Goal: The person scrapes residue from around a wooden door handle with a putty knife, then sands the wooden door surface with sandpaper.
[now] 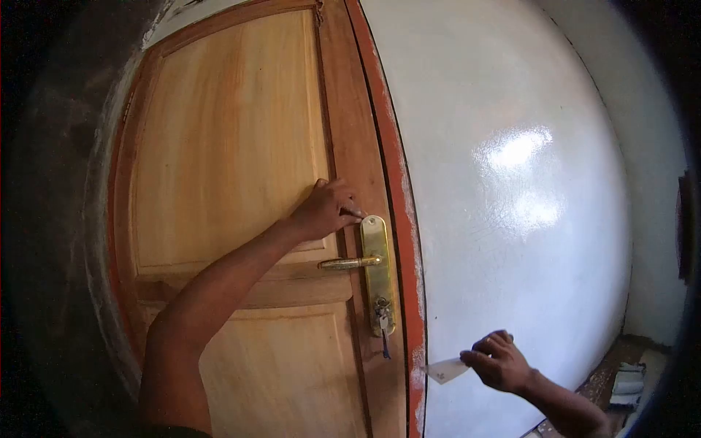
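Now, your left hand (330,206) bends its fingers closely at the brass plate (376,248) — what they hold, I cannot tell. Below them, the plate carries a key (384,323); lower right, your right hand (500,363) pinches a pale piece (447,371) — perhaps a packet with specks inside. Plate work seems in hand, asking next for steady fingertips.

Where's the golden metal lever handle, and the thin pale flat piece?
Golden metal lever handle (346,263): head view, middle of the grip.
Thin pale flat piece (447,369): head view, middle of its face.
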The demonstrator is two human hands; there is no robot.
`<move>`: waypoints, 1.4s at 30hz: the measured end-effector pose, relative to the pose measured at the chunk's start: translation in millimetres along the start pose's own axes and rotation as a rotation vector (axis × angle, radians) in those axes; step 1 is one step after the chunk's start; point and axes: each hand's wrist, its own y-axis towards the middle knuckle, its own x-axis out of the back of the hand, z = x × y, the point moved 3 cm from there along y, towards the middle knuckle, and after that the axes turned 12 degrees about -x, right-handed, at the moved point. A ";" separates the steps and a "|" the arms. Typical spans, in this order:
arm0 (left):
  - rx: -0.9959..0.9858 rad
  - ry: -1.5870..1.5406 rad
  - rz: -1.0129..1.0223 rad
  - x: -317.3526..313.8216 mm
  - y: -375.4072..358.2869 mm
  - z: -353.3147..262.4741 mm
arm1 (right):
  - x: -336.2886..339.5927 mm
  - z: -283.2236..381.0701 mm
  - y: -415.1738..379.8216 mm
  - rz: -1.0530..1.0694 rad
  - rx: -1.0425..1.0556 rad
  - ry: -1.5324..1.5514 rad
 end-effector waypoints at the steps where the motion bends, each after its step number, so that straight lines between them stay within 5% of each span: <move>1: -0.014 -0.011 0.009 4.7 5.1 1.8 | -13.9 -0.8 -10.6 0.039 -0.038 0.018; 11: -0.435 0.494 0.130 3.6 22.2 -9.9 | -102.5 38.1 -122.1 -0.043 -0.461 0.484; 17: -0.324 0.491 0.181 -5.5 34.7 0.0 | -139.7 72.9 -183.5 0.038 -0.651 0.599; 20: 0.000 -0.024 -0.193 1.4 38.1 10.9 | -143.9 96.1 -200.5 0.032 -0.678 0.774; 23: 0.013 -0.129 -0.662 4.4 25.4 23.8 | -159.0 115.0 -227.2 0.065 -0.774 0.892; 26: 0.184 -0.193 -0.593 7.1 -11.5 1.2 | -190.0 121.5 -265.1 0.155 -0.804 0.864; 29: 0.232 -0.159 -0.597 -7.3 -58.4 -7.7 | -205.9 128.3 -280.9 0.559 -0.919 0.809; 34: 0.352 -0.175 -1.027 -14.1 -164.6 -107.0 | -279.0 137.8 -319.1 0.669 -0.947 1.302; 35: 0.424 -0.157 -1.093 -26.8 -190.2 -136.5 | -208.9 144.6 -263.8 0.513 -0.869 1.414; 36: 0.512 -0.130 -1.151 -41.3 -222.6 -167.3 | -249.9 133.5 -305.5 0.747 -0.821 0.682; 39: 0.829 -0.202 -1.011 -120.3 -350.9 -263.3 | -292.4 125.5 -352.1 0.759 -0.835 0.715; 42: 1.464 -0.107 -0.637 -189.5 -495.3 -407.5 | -315.1 124.7 -372.8 0.955 -0.866 0.650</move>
